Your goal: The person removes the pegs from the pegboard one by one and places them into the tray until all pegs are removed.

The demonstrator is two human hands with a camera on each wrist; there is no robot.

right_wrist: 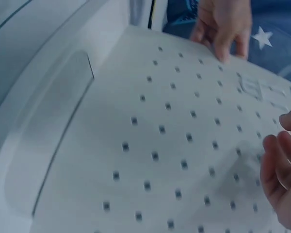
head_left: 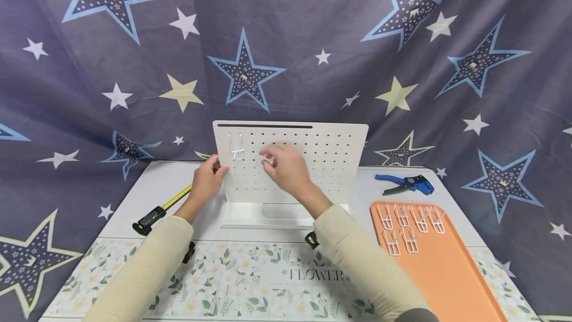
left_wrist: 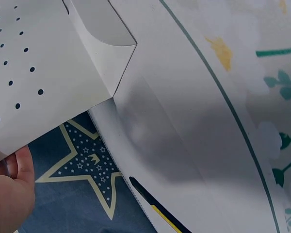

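Note:
A white pegboard (head_left: 330, 175) stands upright on its base, with rows of small holes. My left hand (head_left: 207, 181) grips its left edge, thumb in front and fingers behind, as the right wrist view also shows. Near the board's upper left corner hangs a white wire hook (head_left: 237, 148). My right hand (head_left: 288, 170) is in front of the board, right of that hook, its fingers loosely bent. In the right wrist view, a gap separates thumb and fingers (right_wrist: 276, 167), and nothing shows between them.
On the right lies an orange tray (head_left: 440, 272) with several white wire hooks (head_left: 393, 241). Behind it are blue-handled wire strippers (head_left: 406, 184). A digital caliper (head_left: 154, 216) with a yellow scale lies left of the board. A star-patterned curtain (head_left: 286, 39) hangs behind the table.

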